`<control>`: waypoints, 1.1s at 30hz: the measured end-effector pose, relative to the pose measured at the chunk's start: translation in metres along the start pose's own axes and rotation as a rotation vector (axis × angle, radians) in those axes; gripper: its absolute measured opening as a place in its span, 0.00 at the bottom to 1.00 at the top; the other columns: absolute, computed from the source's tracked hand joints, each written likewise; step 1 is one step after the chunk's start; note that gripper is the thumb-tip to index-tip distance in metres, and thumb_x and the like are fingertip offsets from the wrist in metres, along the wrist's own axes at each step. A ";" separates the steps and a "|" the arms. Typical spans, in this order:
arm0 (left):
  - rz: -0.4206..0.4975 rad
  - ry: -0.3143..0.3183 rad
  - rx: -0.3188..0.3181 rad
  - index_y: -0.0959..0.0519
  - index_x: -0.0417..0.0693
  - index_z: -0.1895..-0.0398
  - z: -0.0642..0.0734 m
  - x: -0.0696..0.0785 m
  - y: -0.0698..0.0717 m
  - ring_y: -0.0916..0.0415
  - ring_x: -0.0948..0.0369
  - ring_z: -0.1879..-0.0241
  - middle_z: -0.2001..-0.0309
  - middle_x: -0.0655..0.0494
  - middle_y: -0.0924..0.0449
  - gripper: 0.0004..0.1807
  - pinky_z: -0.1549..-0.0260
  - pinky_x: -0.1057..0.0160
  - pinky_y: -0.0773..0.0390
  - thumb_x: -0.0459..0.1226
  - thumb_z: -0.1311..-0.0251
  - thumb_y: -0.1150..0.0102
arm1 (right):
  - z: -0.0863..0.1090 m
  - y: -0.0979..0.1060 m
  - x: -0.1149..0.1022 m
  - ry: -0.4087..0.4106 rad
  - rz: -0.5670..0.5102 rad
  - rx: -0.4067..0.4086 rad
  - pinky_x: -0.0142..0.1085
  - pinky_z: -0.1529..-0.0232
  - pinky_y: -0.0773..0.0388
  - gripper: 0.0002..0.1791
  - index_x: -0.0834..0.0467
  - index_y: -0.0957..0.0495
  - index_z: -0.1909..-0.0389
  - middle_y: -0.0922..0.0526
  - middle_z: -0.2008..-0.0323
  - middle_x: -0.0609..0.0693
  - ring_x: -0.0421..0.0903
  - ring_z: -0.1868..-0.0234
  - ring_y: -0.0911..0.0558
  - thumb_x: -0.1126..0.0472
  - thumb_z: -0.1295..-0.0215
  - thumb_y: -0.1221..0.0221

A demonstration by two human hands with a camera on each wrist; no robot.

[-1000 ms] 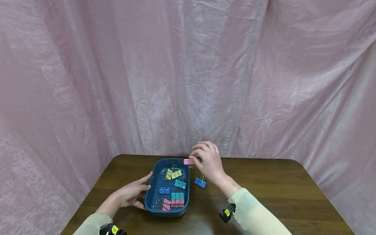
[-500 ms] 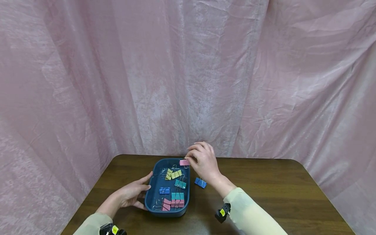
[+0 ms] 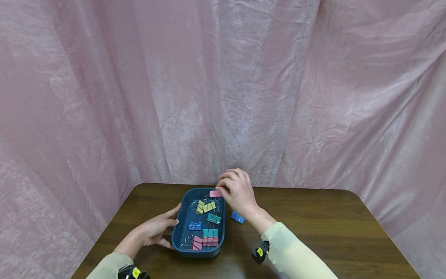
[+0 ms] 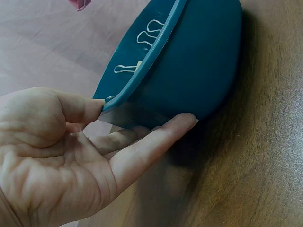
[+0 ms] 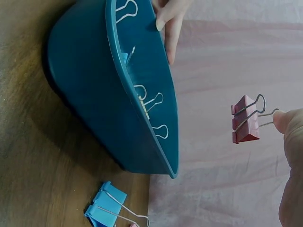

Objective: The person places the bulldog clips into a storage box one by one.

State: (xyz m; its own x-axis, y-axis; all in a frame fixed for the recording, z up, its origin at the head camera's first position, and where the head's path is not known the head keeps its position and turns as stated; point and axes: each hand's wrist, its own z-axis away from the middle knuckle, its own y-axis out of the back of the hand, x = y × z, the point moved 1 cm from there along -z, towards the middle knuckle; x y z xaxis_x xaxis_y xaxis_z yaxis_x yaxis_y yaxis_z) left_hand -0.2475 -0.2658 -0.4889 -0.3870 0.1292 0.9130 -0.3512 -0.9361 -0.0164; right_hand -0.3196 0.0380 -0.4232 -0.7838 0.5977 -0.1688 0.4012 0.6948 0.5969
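Note:
A dark blue box point(image 3: 200, 254) stands on the table, holding binder clips. My left hand point(image 3: 158, 228) grips its left side, thumb at the rim and fingers along the outer wall point(image 4: 203, 61). Over the box's far right corner, my right hand point(image 3: 238, 190) pinches a pink binder clip point(image 3: 215, 193) by a wire handle; in the right wrist view that clip point(image 5: 246, 119) hangs clear above the rim. Inside lie yellow clips point(image 3: 209, 207), teal clips point(image 3: 210, 233), a blue clip point(image 3: 195, 226) and pink clips point(image 3: 210, 242).
Right of the box, on the wooden table point(image 3: 313, 224), lies another blue binder clip point(image 3: 237, 217), partly covered by my right wrist in the head view. A pink curtain point(image 3: 223, 97) hangs behind the table's far edge.
My right hand has moved left with the pink binder clip, from the box's right rim to over its far right corner. The left hand and the box have stayed still.

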 end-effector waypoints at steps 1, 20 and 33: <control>0.000 0.001 0.001 0.63 0.58 0.16 0.000 0.000 0.000 0.22 0.40 0.46 0.33 0.27 0.36 0.37 0.61 0.33 0.18 0.36 0.19 0.59 | 0.000 -0.001 0.000 0.003 -0.001 0.003 0.51 0.35 0.32 0.03 0.49 0.12 0.69 0.13 0.54 0.46 0.50 0.43 0.23 0.60 0.38 0.28; -0.009 -0.002 -0.002 0.63 0.58 0.16 0.001 0.000 0.000 0.21 0.41 0.47 0.35 0.27 0.34 0.38 0.61 0.33 0.18 0.36 0.20 0.59 | -0.004 -0.010 -0.005 -0.004 0.006 -0.001 0.51 0.36 0.32 0.03 0.49 0.12 0.69 0.14 0.55 0.45 0.49 0.44 0.23 0.60 0.39 0.27; -0.003 0.001 -0.014 0.63 0.58 0.16 0.001 0.001 0.001 0.22 0.40 0.46 0.33 0.25 0.38 0.37 0.60 0.33 0.18 0.36 0.19 0.60 | -0.007 -0.018 -0.013 -0.002 0.015 -0.034 0.51 0.35 0.32 0.03 0.48 0.12 0.69 0.14 0.54 0.43 0.48 0.43 0.24 0.58 0.39 0.26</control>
State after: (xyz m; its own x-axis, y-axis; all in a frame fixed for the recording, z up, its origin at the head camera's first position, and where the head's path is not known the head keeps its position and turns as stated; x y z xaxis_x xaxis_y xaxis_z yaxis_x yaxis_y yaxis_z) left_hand -0.2478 -0.2666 -0.4877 -0.3870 0.1327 0.9125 -0.3643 -0.9311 -0.0190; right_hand -0.3199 0.0156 -0.4263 -0.7770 0.6087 -0.1608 0.3964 0.6715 0.6261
